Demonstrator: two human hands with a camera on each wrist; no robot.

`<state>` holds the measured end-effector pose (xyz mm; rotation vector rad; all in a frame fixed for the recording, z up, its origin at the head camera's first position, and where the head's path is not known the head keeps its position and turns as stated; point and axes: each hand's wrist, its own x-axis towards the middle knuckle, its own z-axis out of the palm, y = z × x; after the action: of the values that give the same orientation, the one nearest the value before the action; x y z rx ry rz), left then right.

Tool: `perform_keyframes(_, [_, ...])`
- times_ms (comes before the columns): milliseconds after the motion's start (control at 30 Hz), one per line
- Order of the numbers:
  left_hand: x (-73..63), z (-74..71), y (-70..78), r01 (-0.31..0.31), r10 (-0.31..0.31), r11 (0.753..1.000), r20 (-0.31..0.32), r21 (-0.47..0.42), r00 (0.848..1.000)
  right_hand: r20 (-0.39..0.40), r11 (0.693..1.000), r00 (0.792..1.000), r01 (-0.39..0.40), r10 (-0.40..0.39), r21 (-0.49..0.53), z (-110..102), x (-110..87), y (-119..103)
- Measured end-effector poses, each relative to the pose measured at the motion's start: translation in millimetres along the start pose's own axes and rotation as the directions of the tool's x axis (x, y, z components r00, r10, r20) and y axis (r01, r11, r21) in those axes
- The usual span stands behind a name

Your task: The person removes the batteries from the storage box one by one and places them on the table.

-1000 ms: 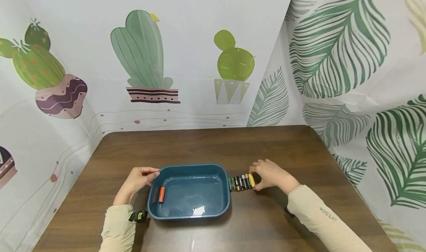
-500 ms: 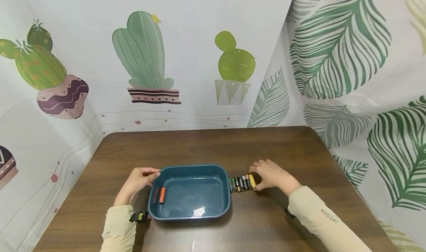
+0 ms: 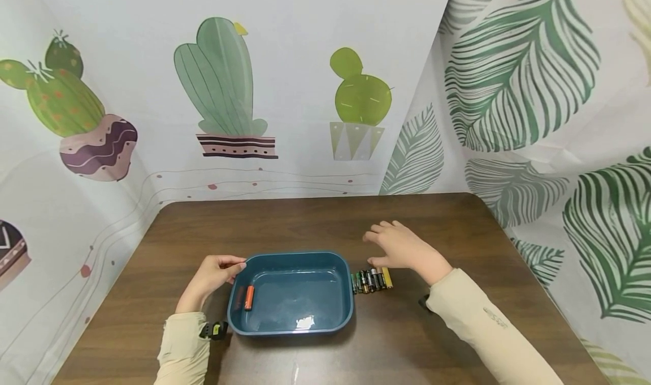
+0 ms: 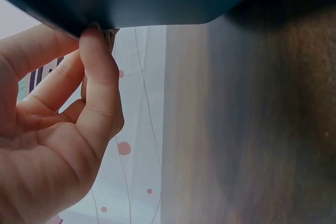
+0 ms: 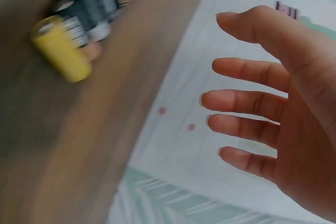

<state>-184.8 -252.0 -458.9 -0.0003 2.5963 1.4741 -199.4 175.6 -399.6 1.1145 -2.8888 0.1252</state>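
Observation:
My left hand (image 3: 216,277) pinches the upper left corner of a dark teal rectangular tray (image 3: 290,331) between thumb and fingers; the left wrist view shows the grip on its rim from below. Inside the tray, near its left wall, lies one orange battery (image 3: 249,298). To the right of the tray, several batteries (image 3: 367,281) lie side by side in a row, green ones nearest the tray and a yellow battery (image 3: 388,278) at the right end. Above and behind this row hovers my right hand (image 3: 404,246), fingers spread, holding nothing and apart from the batteries.
The brown wooden table (image 3: 285,221) has its far edge against a white cloth backdrop (image 3: 295,91) printed with cacti and leaves. A dark band with a camera sits at the left wrist, close to the tray's left side.
My right hand has let go of the end of the battery row, where it touched the yellow battery, and has lifted up and to the left. The left hand keeps its hold on the tray.

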Motion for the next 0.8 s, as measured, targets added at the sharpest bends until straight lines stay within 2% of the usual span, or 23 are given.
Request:
perform_keyframes(367, [0.1,-0.3,0.5,0.006,-0.006,1.0,0.0,0.001,1.0,-0.077,0.994,0.991,0.109,-0.111,-0.03,-20,43.3,-32])
perform_keyframes(800, [0.0,-0.7,0.1,0.007,-0.007,1.0,-0.001,0.009,1.0,-0.055,0.974,0.974,0.219,-0.222,-0.051,-25,90.9,-80])
